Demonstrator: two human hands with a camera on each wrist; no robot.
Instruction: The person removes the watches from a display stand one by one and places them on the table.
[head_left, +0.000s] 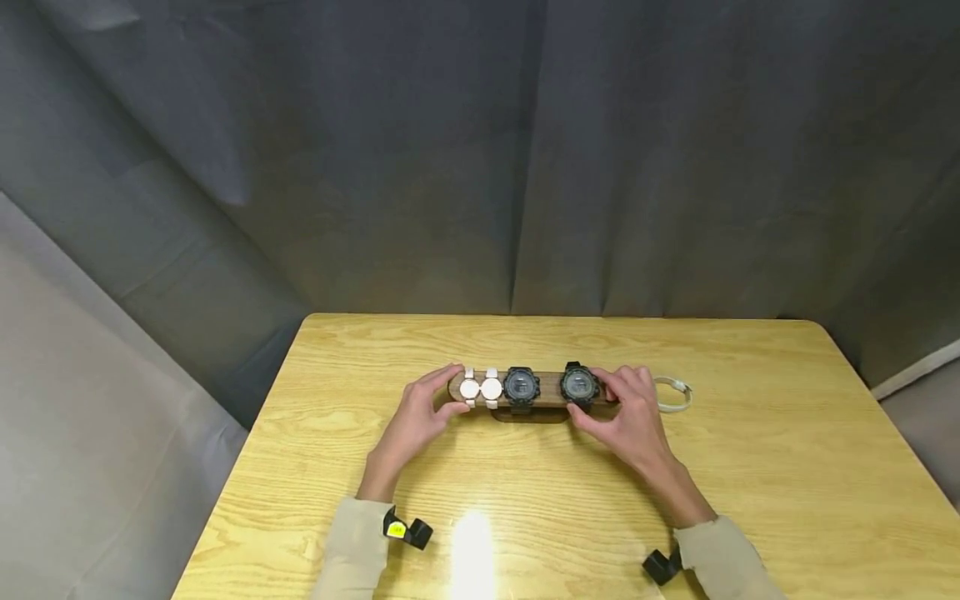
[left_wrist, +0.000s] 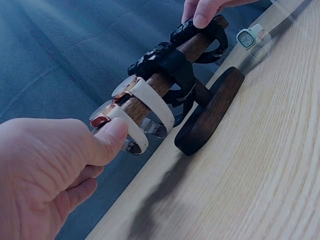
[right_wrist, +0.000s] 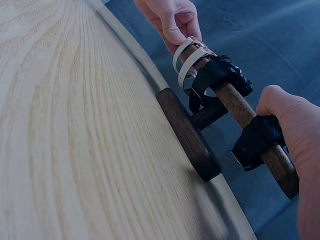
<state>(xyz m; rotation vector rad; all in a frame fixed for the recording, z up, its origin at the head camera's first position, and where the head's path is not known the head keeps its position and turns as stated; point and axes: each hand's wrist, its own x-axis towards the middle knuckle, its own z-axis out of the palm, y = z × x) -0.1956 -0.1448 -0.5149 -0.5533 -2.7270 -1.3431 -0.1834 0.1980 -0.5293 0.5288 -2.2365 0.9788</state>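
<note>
A dark wooden watch stand [head_left: 551, 388] carries several wristwatches along its bar. Two white-strapped watches [head_left: 491, 389] sit side by side at the left end, with a chunky black watch [head_left: 521, 386] beside them. My left hand [head_left: 422, 410] pinches the left end of the bar, its thumb by the outer white strap [left_wrist: 131, 131]. Towards the right end, my right hand [head_left: 626, 414] grips a second black watch [head_left: 579, 384] between thumb and fingers. That watch's strap [right_wrist: 257, 142] loops round the bar. The stand's base [right_wrist: 187, 132] rests on the table.
A white watch [head_left: 675, 394] with a squarish face [left_wrist: 246, 39] lies on the wooden table [head_left: 750, 467], right of the stand. Behind the table's far edge hangs a dark grey curtain [head_left: 450, 167].
</note>
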